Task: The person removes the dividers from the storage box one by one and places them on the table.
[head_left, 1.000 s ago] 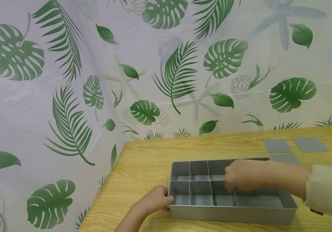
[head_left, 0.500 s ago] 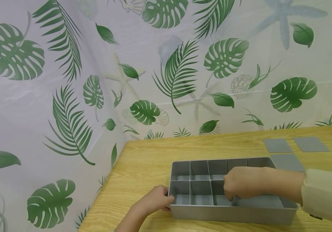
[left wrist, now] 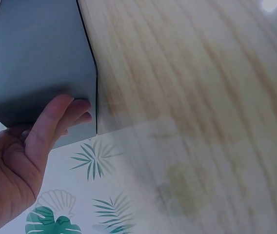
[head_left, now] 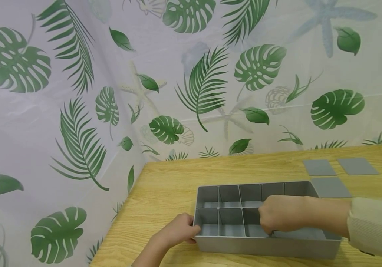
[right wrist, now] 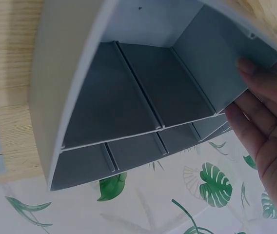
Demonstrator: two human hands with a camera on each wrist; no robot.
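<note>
A long grey organizer box point(head_left: 264, 246), split into compartments by thin upright panels, lies lengthwise on the table. My left hand point(head_left: 180, 230) holds its left end, thumb at the top rim; the left wrist view shows fingers point(left wrist: 50, 119) against the box's outer face. Over the box's middle, my right hand point(head_left: 282, 214) reaches into the front row. In the right wrist view it pinches a grey divider point(right wrist: 224, 63), thumb on one face and fingers on the other. From the head, that divider is mostly hidden behind the hand.
Three loose flat grey panels lie at the back right: one panel point(head_left: 319, 167), a second panel point(head_left: 358, 166) and a third panel point(head_left: 331, 187) close to the box's far right corner. A leaf-patterned sheet point(head_left: 211, 92) hangs behind and left of the wooden table point(head_left: 164, 185).
My right hand has come down and toward the box's front wall, uncovering more of the back row and the third loose panel. The left hand and the box stay in place.
</note>
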